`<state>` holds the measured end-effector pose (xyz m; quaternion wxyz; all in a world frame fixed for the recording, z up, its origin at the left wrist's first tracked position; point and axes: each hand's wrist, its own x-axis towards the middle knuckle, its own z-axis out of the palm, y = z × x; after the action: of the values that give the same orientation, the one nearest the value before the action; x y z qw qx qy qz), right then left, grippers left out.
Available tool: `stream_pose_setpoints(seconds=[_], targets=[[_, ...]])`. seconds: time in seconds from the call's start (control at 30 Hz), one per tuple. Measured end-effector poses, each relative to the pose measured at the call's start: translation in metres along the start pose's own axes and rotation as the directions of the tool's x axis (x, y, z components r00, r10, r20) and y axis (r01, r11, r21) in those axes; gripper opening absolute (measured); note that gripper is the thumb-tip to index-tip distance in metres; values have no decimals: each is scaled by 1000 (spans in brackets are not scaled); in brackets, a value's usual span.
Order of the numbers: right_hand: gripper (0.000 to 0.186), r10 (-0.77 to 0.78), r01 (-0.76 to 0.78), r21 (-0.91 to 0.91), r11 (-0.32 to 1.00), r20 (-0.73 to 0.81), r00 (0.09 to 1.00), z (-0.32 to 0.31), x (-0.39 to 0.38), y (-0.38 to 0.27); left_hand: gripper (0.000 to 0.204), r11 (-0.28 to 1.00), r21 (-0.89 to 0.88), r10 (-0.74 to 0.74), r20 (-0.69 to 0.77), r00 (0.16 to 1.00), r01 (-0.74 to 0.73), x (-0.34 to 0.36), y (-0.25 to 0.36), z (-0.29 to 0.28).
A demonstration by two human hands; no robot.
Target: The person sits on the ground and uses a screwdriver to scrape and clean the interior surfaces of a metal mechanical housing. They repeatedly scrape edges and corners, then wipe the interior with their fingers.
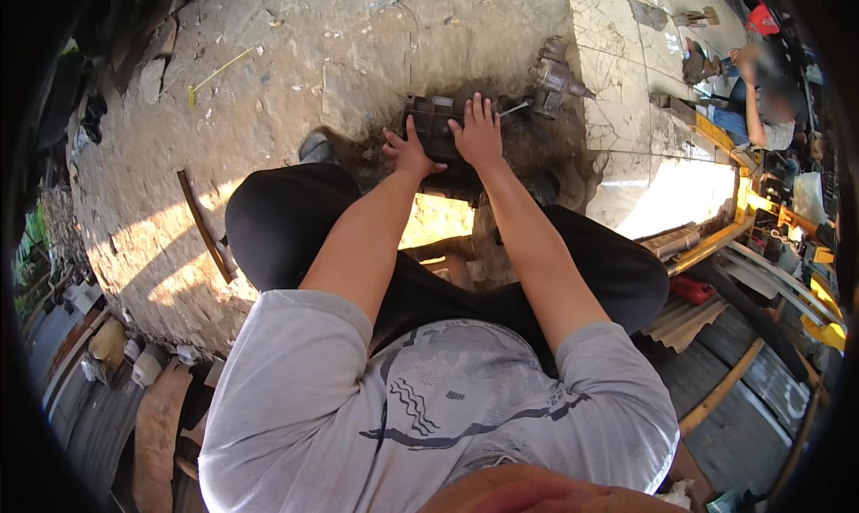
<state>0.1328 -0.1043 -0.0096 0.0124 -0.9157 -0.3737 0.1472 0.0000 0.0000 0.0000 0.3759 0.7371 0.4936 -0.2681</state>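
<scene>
A dark, ribbed metal housing (437, 119) rests on the dirty ground between my knees. My left hand (412, 153) lies against its left side, fingers spread and thumb pointing inward. My right hand (478, 137) lies flat on its right part, with the fingers stretched forward. Neither hand grips anything. Just right of the housing, a thin shiny rod (514, 110) shows; its kind is unclear. Beyond it, a greasy metal mechanical part (557, 82) with a pointed end lies on the ground. The underside of the housing is hidden.
A narrow rusty strip (202, 227) lies left of my knee, and a thin yellow strip (219, 76) lies farther off. Pale cracked tiles (617, 110) cover the right side. A yellow metal frame (741, 191) stands there, near another person (761, 124) sitting.
</scene>
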Motion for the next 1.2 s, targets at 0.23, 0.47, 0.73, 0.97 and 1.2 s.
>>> stream_pose_setpoints(seconds=[0.23, 0.47, 0.73, 0.97, 1.2], targets=[[75, -7, 11, 49, 999, -66, 998, 3, 18, -19, 150, 1000, 3, 18, -49, 999, -18, 18, -2, -23], [74, -3, 4, -21, 1000, 5, 1000, 2, -17, -11, 149, 1000, -9, -28, 21, 999, 29, 2, -2, -3], [38, -112, 161, 191, 968, -247, 963, 4, 9, 30, 150, 1000, 14, -18, 23, 1000, 18, 3, 4, -4], [21, 298, -82, 518, 851, -349, 889, -44, -11, 50, 148, 997, 57, -51, 13, 999, 50, 6, 3, -3], [26, 414, -396, 470, 788, 71, 908, -29, -90, 41, 149, 992, 114, -42, -18, 999, 44, 5, 6, 0]])
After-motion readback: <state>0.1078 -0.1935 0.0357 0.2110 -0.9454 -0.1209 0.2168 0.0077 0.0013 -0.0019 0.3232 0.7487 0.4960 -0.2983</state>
